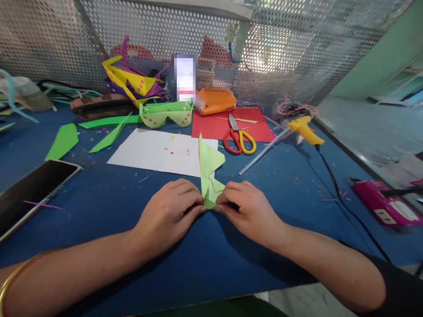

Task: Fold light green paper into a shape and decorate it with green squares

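Observation:
A light green folded paper piece (209,169) stands up from the blue table (105,207) between my two hands. My left hand (170,209) pinches its lower left edge with the fingertips. My right hand (246,209) pinches the lower right edge. Both hands rest on the table, fingertips almost touching at the fold. A gold bangle (15,275) sits on my left wrist.
A white sheet (155,152) lies just behind the hands, a red sheet (211,125) with red-and-yellow scissors (238,140) beyond. A yellow glue gun (306,130) with black cord lies right, a phone (31,189) left, green paper glasses (165,114), scraps and a mesh wall (297,44) behind.

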Demonstrator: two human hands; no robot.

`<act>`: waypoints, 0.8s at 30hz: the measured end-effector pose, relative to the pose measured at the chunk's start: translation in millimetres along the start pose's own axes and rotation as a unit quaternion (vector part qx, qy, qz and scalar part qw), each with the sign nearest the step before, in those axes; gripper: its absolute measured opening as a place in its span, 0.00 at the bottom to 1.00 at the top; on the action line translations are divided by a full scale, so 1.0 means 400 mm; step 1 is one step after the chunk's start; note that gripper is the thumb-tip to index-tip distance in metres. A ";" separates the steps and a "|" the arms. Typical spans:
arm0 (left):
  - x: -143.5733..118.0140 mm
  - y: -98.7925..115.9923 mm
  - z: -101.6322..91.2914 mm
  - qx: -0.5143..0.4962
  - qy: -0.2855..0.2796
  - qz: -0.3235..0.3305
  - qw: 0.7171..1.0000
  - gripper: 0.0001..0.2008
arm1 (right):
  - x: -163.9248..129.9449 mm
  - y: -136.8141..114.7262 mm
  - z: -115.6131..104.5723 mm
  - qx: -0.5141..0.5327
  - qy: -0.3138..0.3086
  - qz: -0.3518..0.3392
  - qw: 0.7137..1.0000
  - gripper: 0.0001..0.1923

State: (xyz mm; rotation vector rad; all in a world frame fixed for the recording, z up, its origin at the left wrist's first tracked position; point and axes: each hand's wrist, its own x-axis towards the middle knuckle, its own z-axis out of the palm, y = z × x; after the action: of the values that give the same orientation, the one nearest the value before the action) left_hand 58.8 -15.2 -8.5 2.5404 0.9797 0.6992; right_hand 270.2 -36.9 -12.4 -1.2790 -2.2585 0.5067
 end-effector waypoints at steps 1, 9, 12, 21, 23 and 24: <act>0.003 -0.002 0.001 -0.017 -0.001 -0.012 1.000 0.07 | 0.000 0.000 0.002 -0.003 -0.002 0.006 1.000 0.05; 0.008 -0.013 0.001 -0.076 0.000 -0.076 0.994 0.05 | 0.001 -0.004 0.013 -0.045 -0.013 0.017 0.999 0.06; 0.004 -0.008 -0.001 -0.057 0.017 -0.043 0.997 0.06 | 0.002 -0.005 0.011 -0.035 -0.012 0.017 0.999 0.06; 0.000 0.003 0.001 -0.036 0.016 -0.052 0.998 0.07 | 0.001 -0.003 0.008 0.009 0.002 0.054 0.998 0.06; 0.004 0.002 0.002 -0.053 -0.003 -0.086 0.995 0.08 | 0.003 -0.005 0.008 0.000 -0.001 0.056 0.998 0.07; 0.006 0.002 0.002 -0.057 -0.009 -0.097 0.994 0.09 | 0.004 -0.006 0.009 -0.004 -0.002 0.057 0.998 0.07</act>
State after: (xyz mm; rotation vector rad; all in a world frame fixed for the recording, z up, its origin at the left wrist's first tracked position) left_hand 61.1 -14.3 -8.1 2.3129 1.1282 0.6552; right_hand 265.9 -37.1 -13.6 -1.4192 -2.2011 0.5417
